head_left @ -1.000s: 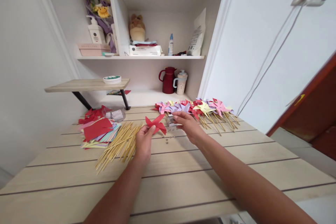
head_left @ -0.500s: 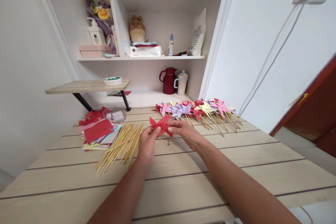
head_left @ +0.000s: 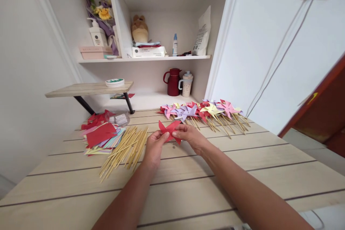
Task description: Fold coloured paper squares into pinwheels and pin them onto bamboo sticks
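Observation:
Over the middle of the wooden table (head_left: 188, 179) both hands pinch a red paper pinwheel head (head_left: 167, 129). My left hand (head_left: 154, 146) grips its lower left side with closed fingers. My right hand (head_left: 190, 136) pinches its centre from the right. A small metal pin (head_left: 174, 147) lies on the table just below the paper. A bundle of bamboo sticks (head_left: 124, 149) lies to the left of my left hand.
A pile of coloured paper squares (head_left: 101, 134) sits at the far left. Several finished pinwheels on sticks (head_left: 205, 112) lie at the back right. A clear small box (head_left: 118, 118), a red jug (head_left: 173, 82) and a cup (head_left: 186, 84) stand behind.
My right hand came back from the small box behind the pinwheel and closed on the red pinwheel's centre. Both hands and the paper drifted slightly right.

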{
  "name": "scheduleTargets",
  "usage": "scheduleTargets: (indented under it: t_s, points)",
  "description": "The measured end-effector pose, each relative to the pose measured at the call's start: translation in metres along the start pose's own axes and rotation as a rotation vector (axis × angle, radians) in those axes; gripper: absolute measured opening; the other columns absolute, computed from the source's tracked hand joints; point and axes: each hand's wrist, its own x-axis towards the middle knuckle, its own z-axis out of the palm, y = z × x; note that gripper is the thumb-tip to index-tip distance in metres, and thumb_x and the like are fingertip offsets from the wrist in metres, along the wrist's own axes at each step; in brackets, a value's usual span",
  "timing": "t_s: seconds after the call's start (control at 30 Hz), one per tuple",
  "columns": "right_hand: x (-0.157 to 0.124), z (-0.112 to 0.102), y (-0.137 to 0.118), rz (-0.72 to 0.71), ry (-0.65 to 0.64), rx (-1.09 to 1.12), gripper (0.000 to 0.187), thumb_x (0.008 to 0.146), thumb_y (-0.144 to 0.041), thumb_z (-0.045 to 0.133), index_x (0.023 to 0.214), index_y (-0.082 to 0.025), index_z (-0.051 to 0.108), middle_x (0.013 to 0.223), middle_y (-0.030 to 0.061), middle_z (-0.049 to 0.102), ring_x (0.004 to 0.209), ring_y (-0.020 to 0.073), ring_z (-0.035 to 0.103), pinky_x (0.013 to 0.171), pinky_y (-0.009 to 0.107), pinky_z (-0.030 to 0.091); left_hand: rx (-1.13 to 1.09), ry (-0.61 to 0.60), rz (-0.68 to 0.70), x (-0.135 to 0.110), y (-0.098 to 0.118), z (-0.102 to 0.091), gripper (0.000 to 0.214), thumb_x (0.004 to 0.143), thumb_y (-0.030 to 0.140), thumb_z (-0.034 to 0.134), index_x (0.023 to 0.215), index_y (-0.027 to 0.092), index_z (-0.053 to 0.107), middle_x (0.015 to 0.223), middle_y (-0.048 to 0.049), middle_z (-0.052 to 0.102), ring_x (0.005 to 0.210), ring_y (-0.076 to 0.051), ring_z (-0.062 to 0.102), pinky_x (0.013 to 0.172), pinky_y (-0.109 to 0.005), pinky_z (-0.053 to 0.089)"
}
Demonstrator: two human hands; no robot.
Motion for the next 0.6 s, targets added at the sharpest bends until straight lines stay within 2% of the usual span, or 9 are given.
scheduleTargets:
  t_s: [0.13,0.4,0.6]
  points:
    - [0.0004,0.0007,0.0013,-0.002,0.098,-0.038,0.032,0.056,-0.041,0.088,0.063,-0.017,0.068,0.061,-0.0002,0.063,0.060,0.0138,0.051,0.064,0.030,0.040,0.007,-0.009,-0.022,-0.0001,-0.0002,0.0003,0.035,0.062,0.032,0.087,0.090,0.013,0.077,0.089,-0.0092,0.078,0.081,-0.020,0.069,0.086,-0.033,0.049]
    - [-0.0012,0.0057,0.0020,-0.001,0.135,-0.055,0.029,0.059,-0.039,0.085,0.061,-0.017,0.066,0.062,0.0005,0.063,0.060,0.0140,0.051,0.061,0.030,0.038,-0.012,-0.027,-0.022,-0.0009,-0.0013,0.0016,0.034,0.063,0.032,0.086,0.090,0.013,0.076,0.087,-0.0093,0.078,0.082,-0.020,0.070,0.087,-0.033,0.049]
    - [-0.0006,0.0057,-0.0005,-0.036,0.212,-0.059,0.033,0.058,-0.041,0.084,0.058,-0.018,0.061,0.057,-0.0007,0.059,0.055,0.0122,0.046,0.056,0.028,0.035,-0.045,-0.049,-0.028,-0.0018,0.0020,0.0024,0.032,0.067,0.035,0.085,0.089,0.014,0.075,0.090,-0.0092,0.077,0.083,-0.019,0.069,0.086,-0.033,0.049]
